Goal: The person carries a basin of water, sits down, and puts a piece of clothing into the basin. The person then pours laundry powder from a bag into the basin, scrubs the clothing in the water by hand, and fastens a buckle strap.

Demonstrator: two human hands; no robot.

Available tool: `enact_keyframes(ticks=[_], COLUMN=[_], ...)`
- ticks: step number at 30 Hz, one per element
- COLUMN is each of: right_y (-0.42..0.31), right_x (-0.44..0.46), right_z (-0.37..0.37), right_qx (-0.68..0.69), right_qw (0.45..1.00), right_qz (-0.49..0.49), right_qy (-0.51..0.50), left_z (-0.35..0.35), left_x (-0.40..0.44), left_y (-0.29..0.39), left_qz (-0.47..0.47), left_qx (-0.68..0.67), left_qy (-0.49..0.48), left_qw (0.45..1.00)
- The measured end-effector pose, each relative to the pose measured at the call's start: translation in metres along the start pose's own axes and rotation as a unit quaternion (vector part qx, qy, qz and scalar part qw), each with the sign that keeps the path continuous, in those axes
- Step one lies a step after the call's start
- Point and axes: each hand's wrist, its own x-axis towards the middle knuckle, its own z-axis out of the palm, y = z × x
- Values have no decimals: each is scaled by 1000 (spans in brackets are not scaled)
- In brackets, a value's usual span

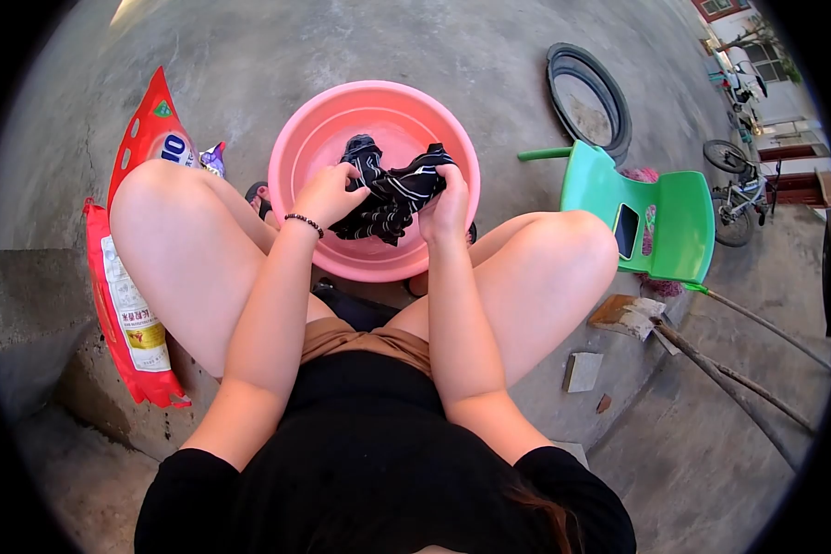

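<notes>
A black cloth garment with thin white stripes [375,210] is bunched up over a pink plastic basin [291,157] between my knees. My left hand [327,196], with a dark beaded bracelet on the wrist, pinches the left side of the garment between thumb and fingers. At the other side, my right hand [446,205] is closed around a gathered end of it, raised near the basin's right rim. The lower folds hang inside the basin. I cannot tell whether they touch its bottom. What kind of garment it is does not show.
Left of my leg stand a red detergent bag [143,129] and a red-and-white printed sack [134,314]. To the right is a green plastic chair [688,226] with a phone [627,231] on it. A black tire-like ring [563,92], a shovel [626,316] and a bicycle [734,217] lie beyond.
</notes>
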Motion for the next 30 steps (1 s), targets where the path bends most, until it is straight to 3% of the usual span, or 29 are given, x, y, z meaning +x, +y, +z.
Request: enact_keyframes(ticks=[4, 11, 14, 23, 30], right_y=[-16, -31, -40, -61, -66], right_x=[-12, -12, -13, -28, -34], right_z=[16, 9, 7, 10, 13], right_qx=[88, 138, 145, 216, 254], right_qw=[996, 988, 984, 961, 949], right_qz=[25, -5, -34, -4, -7], right_qy=[-15, -74, -94, -172, -187], left_z=[12, 31, 38, 47, 44], left_x=[0, 6, 12, 11, 13], left_y=[-7, -21, -33, -37, -32], left_qz=[-34, -108, -122, -97, -134], left_qx=[14, 147, 104, 93, 76], left_qy=[-143, -193, -162, -180, -206], left_qw=[989, 964, 974, 974, 966])
